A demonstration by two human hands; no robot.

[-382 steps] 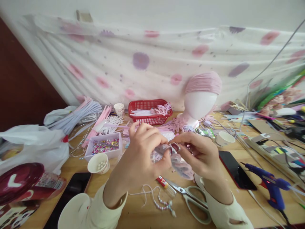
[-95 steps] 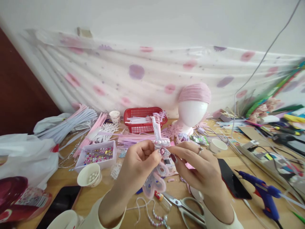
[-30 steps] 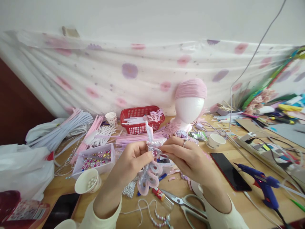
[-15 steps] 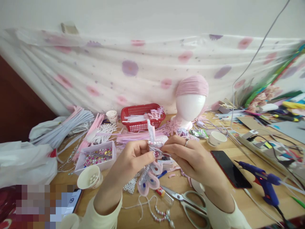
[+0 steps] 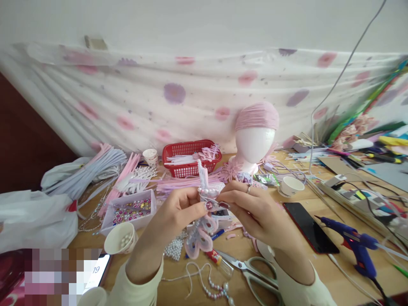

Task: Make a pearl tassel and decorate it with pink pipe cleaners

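A pink and pale-blue pipe-cleaner ornament (image 5: 199,242), trimmed with pearl beads, is held up above the table. My left hand (image 5: 181,208) grips it from the left, thumb pressed near a dark pink gem. On the other side, my right hand (image 5: 251,208) has its fingers pinched at the ornament's beaded middle; exactly what lies between those fingertips is hidden. Looped petals hang below my hands, and a narrow fuzzy stem rises above them. Under the ornament lie scissors (image 5: 251,272), a beaded string (image 5: 216,293) and a small glass bottle (image 5: 225,268).
Left are a box of gems (image 5: 130,210), a paper cup with pearls (image 5: 119,238) and pipe-cleaner bundles (image 5: 86,170). Behind stand a red basket (image 5: 178,170) and a white foam head (image 5: 255,142). A phone (image 5: 309,227) and a blue glue gun (image 5: 353,240) lie right.
My right fingertips have shifted slightly at the ornament's middle, and more of the gem area shows. My left hand keeps its grip. The whole view has moved a little.
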